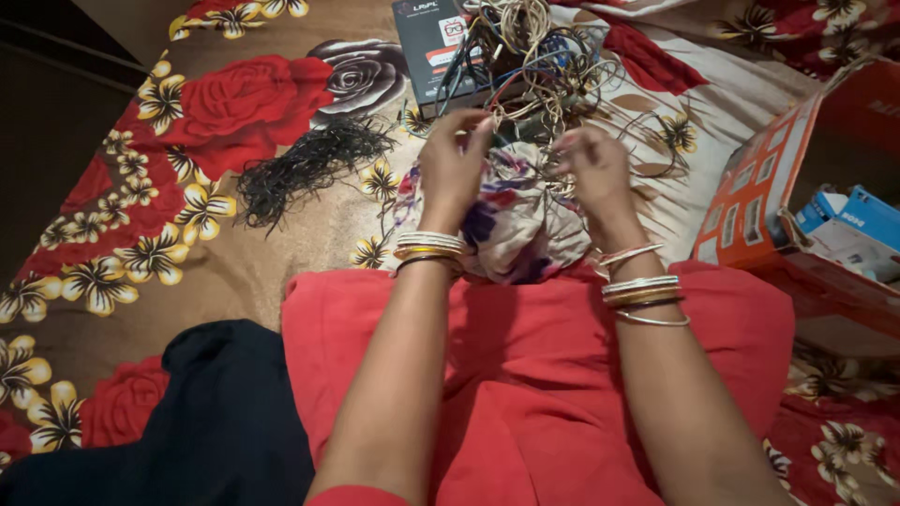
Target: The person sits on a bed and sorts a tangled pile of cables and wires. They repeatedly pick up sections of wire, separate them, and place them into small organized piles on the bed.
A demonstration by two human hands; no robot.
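Red cloth (525, 394) covers the person's lap in the near middle of the view, and both bare forearms reach away from it toward a tangle of wires (534, 66). The left hand (452, 167) is raised with its fingers pinched together on a thin strand at the near edge of the tangle. The right hand (598, 169) is curled closed among the wires just beside it, gripping some of them; which strands cannot be told. Both wrists wear stacks of gold and silver bangles (429, 248). Just under the hands lies a bundle of patterned cloth (525, 230), pale with purple and red marks, touching the lap. The tangle, of cream, blue, red and black wires, lies on the far side of the bundle and partly covers a dark flat box (427, 52). To the left, on a bedspread (187, 122) printed with red roses and yellow flowers, sits a loose clump of thin black strands (300, 169). At the far right stands an open orange carton (778, 178) holding blue and white boxes (853, 225). Dark cloth (216, 422) lies at the near left.
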